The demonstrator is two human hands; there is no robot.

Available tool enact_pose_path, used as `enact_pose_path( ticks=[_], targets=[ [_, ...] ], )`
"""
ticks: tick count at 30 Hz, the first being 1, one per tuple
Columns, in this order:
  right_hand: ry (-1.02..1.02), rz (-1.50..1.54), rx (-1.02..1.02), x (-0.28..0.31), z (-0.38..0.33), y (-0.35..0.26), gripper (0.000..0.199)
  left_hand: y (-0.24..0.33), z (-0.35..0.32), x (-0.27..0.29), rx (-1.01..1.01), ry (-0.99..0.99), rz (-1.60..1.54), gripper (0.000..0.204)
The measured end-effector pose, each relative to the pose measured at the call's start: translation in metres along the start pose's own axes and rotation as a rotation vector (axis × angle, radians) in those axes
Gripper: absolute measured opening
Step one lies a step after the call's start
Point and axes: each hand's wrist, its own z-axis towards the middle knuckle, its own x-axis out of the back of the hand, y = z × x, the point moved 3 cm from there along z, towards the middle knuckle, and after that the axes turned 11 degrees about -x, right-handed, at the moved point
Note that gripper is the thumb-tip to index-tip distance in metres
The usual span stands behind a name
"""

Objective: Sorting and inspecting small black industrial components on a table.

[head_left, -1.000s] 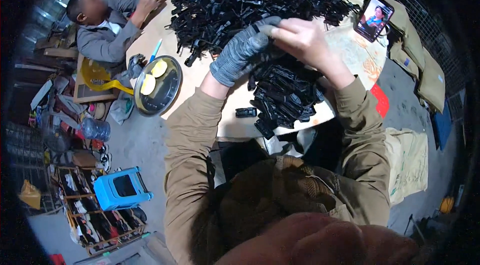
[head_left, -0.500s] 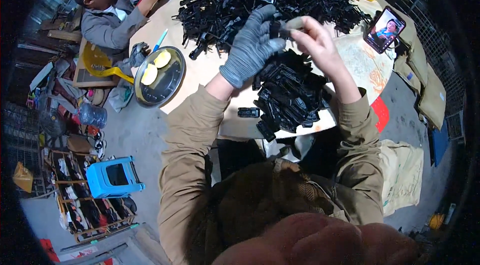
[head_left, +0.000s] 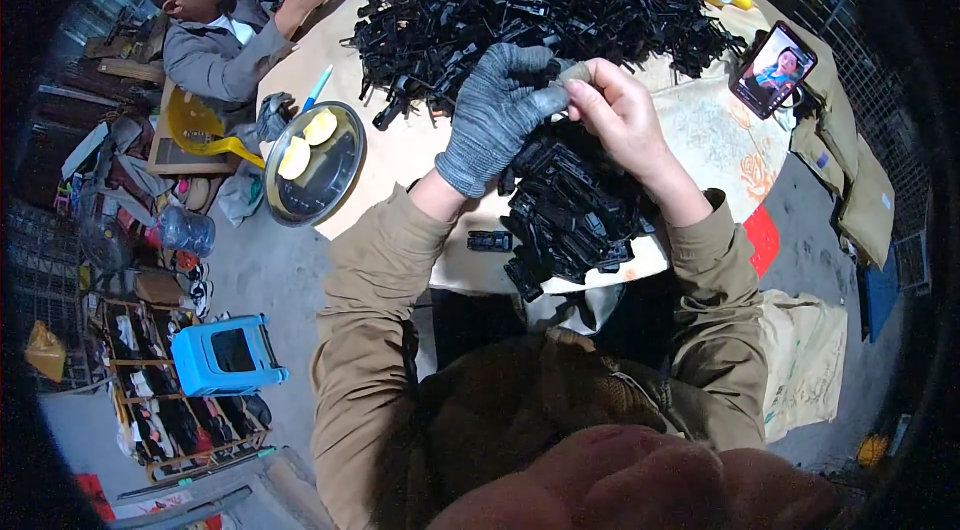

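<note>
The place seems to be a small, simple workshop. On the table [head_left: 700, 120] there lies a very large heap of black parts [head_left: 540, 5], and a smaller pile of similar parts [head_left: 575, 205] is near its edge. Another person [head_left: 215, 60] sits at the same table. Full brown sacks [head_left: 866, 205] stand beside it, and the floor [head_left: 275, 280] is plain grey. Whether it belongs to a home, I cannot tell.

Grey glove [head_left: 487, 122], black parts [head_left: 572, 208]

no lettering can be read, the marks on the pale sack [head_left: 805, 362] being too indistinct.
</note>
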Motion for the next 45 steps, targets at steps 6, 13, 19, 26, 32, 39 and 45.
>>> enact_pose_path(
  ticks=[6, 13, 19, 26, 32, 39, 45],
  targets=[
    [0.057, -0.166, 0.181, -0.001, -0.002, -0.004, 0.014, 0.004, -0.001, -0.002, 0.004, -0.004, 0.002, 0.033],
    [-0.055, -0.105, 0.060, -0.002, -0.005, -0.002, 0.015, 0.011, -0.004, -0.004, -0.132, -0.027, 0.205, 0.024],
    [-0.170, 0.070, -0.161, -0.005, -0.008, -0.007, 0.015, 0.018, -0.007, -0.003, -0.236, -0.145, 0.367, 0.027],
    [-0.095, -0.078, 0.079, 0.000, -0.004, -0.002, 0.015, 0.021, -0.001, -0.007, -0.125, -0.139, 0.326, 0.027],
    [-0.058, -0.173, 0.113, 0.003, -0.008, -0.007, 0.013, 0.022, -0.005, -0.009, -0.300, -0.155, 0.472, 0.027],
    [-0.035, -0.241, 0.112, 0.003, -0.010, -0.012, 0.013, 0.014, -0.007, -0.006, -0.234, -0.145, 0.409, 0.026],
    [-0.162, -0.036, -0.018, 0.002, -0.013, -0.014, 0.015, 0.030, -0.008, -0.012, -0.318, -0.146, 0.413, 0.019]
  ],
)
